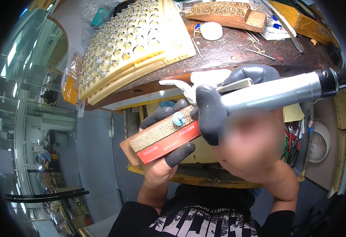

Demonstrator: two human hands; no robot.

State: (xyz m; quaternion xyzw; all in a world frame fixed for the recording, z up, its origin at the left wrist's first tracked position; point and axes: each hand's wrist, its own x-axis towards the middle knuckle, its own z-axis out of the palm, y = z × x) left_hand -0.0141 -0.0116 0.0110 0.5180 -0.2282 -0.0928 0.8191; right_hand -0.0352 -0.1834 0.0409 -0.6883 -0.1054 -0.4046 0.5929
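Note:
My left hand (157, 170), with black finger covers, is closed round a wooden block (128, 152). Rows of gold-coloured beaded strips (157, 133) cover the block's top, and red printed tape (169, 143) runs along its side. In my right hand (211, 118), also in black finger covers, is a silver rotary handpiece (275, 94), slanting up to the right. Its small blue round bit (178, 119) is at the beaded strips; whether it touches them I cannot tell. My right fingers hide the handpiece's front end.
A dark wooden bench (236, 51) spans the far side. On it are cream boards with several silver rings (123, 47), another bead-covered block (255, 21), a white round lid (211, 31) and thin metal rods (259, 54). Below my hands is an open drawer (204, 183); a white fan (319, 140) stands right.

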